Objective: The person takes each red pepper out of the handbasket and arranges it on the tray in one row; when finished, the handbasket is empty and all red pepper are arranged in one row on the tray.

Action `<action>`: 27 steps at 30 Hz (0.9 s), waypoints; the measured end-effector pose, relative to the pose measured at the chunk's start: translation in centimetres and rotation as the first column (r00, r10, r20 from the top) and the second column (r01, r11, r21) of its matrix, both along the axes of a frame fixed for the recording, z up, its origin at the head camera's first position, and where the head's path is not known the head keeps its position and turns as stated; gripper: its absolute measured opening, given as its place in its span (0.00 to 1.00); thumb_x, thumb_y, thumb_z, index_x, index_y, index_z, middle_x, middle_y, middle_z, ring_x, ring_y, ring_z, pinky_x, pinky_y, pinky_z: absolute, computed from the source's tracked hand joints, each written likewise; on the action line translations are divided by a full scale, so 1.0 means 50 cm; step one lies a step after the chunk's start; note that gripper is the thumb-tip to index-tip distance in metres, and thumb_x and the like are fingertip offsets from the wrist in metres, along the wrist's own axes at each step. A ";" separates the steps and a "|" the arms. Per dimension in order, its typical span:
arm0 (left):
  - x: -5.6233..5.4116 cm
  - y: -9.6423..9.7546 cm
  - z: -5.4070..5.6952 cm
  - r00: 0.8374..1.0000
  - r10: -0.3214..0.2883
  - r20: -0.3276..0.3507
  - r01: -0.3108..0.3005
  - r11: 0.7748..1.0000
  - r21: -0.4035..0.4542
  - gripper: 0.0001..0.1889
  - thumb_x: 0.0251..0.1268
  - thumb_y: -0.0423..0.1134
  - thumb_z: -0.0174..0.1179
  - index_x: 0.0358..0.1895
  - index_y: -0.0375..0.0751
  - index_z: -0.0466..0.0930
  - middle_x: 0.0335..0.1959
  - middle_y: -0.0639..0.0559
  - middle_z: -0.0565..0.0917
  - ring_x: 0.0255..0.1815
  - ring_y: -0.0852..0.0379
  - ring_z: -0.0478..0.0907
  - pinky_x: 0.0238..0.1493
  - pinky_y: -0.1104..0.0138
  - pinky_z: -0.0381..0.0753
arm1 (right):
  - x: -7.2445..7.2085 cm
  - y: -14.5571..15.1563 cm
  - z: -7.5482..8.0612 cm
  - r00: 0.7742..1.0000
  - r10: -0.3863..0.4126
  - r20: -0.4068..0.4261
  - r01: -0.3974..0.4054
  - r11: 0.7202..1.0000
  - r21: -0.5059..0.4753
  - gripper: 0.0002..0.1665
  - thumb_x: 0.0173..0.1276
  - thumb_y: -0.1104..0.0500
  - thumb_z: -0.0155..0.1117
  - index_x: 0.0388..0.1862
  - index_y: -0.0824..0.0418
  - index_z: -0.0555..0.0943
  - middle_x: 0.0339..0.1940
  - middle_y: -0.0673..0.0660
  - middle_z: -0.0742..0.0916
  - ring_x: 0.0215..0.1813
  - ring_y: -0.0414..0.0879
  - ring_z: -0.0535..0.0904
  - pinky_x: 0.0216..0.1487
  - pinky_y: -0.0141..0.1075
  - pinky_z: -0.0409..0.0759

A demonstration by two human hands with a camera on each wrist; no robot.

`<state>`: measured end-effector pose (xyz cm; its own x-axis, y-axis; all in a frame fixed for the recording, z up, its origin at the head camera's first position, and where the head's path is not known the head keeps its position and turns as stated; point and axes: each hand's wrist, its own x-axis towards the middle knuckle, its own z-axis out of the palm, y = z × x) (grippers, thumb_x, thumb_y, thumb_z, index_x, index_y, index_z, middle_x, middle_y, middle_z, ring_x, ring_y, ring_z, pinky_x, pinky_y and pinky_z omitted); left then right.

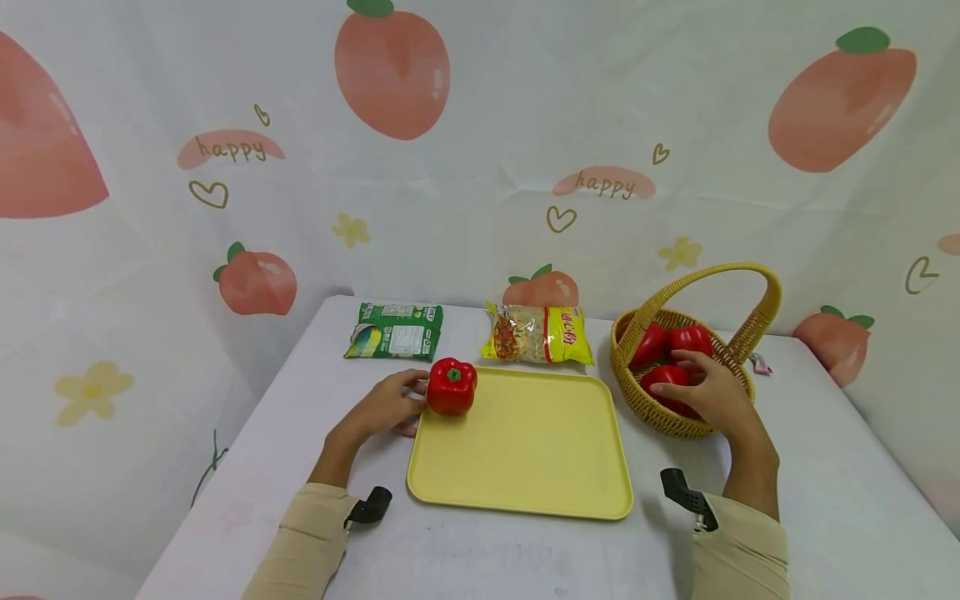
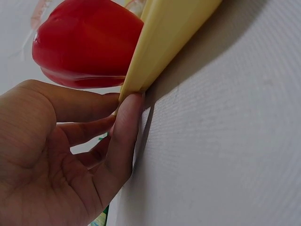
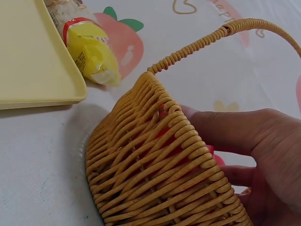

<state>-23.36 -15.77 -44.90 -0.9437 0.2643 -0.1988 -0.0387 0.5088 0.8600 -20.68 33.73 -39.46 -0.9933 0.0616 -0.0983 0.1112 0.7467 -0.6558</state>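
At its upper left rim, my left hand [image 1: 390, 406] pinches the yellow tray [image 1: 525, 442]; in the left wrist view the thumb [image 2: 126, 127] lies under the rim, a finger above. A red bell pepper [image 1: 452, 388] stands stem up in that corner of the tray, close by the fingers. My right hand [image 1: 716, 392] reaches into the wicker basket [image 1: 663, 422], thumb and fingers around a red bell pepper [image 1: 670, 385]. Two more red peppers [image 1: 691, 339] lie behind it. In the right wrist view the basket wall [image 3: 155, 174] hides most of the fingertips.
Behind the tray lie a green packet [image 1: 396, 332] and a yellow-ended clear food bag [image 1: 538, 335]. The basket's tall handle [image 1: 705, 271] arches over the peppers. A small pink-and-white item [image 1: 761, 364] lies right of the basket. A printed cloth backdrop [image 1: 465, 200] stands behind the white table.
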 end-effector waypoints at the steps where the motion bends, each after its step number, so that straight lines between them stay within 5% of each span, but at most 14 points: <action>1: 0.000 0.001 0.000 1.000 0.001 -0.001 -0.001 1.000 0.001 0.30 0.71 0.33 0.61 0.75 0.37 0.71 0.63 0.38 0.80 0.50 0.48 0.85 0.38 0.61 0.92 | 0.000 0.001 0.000 1.000 0.002 -0.001 -0.002 1.000 0.004 0.57 0.68 0.36 0.73 0.82 0.68 0.62 0.73 0.80 0.71 0.74 0.76 0.66 0.71 0.73 0.70; 16: 0.003 0.003 0.004 1.000 -0.005 -0.012 0.005 1.000 -0.022 0.31 0.69 0.33 0.62 0.75 0.36 0.71 0.62 0.37 0.81 0.51 0.47 0.84 0.39 0.61 0.92 | 0.007 0.011 0.019 0.999 -0.025 0.040 0.027 0.999 -0.042 0.57 0.73 0.36 0.67 0.86 0.66 0.54 0.79 0.81 0.64 0.76 0.79 0.61 0.71 0.71 0.72; 22: 0.002 0.002 0.005 1.000 -0.011 -0.018 0.010 0.999 -0.030 0.31 0.69 0.33 0.61 0.75 0.35 0.71 0.63 0.37 0.80 0.52 0.46 0.84 0.40 0.61 0.92 | 0.025 0.011 0.041 0.994 -0.080 -0.081 0.074 0.995 -0.073 0.52 0.75 0.38 0.65 0.86 0.63 0.59 0.79 0.79 0.66 0.74 0.77 0.65 0.65 0.71 0.77; 25: 0.001 0.001 0.005 1.000 -0.008 -0.017 0.008 1.000 -0.028 0.31 0.70 0.33 0.61 0.75 0.36 0.71 0.63 0.37 0.81 0.52 0.46 0.84 0.40 0.61 0.92 | 0.037 0.011 0.052 0.980 -0.091 -0.176 0.077 0.993 -0.088 0.48 0.74 0.39 0.66 0.84 0.61 0.64 0.74 0.73 0.73 0.67 0.66 0.71 0.56 0.51 0.88; 27: 0.002 0.001 0.005 1.000 -0.007 -0.014 0.006 1.000 -0.025 0.31 0.69 0.33 0.61 0.75 0.36 0.71 0.63 0.38 0.81 0.51 0.47 0.84 0.40 0.61 0.92 | 0.045 0.013 0.059 0.970 -0.088 -0.227 0.063 0.991 -0.114 0.46 0.74 0.40 0.68 0.83 0.59 0.67 0.68 0.65 0.78 0.61 0.54 0.74 0.47 0.35 0.86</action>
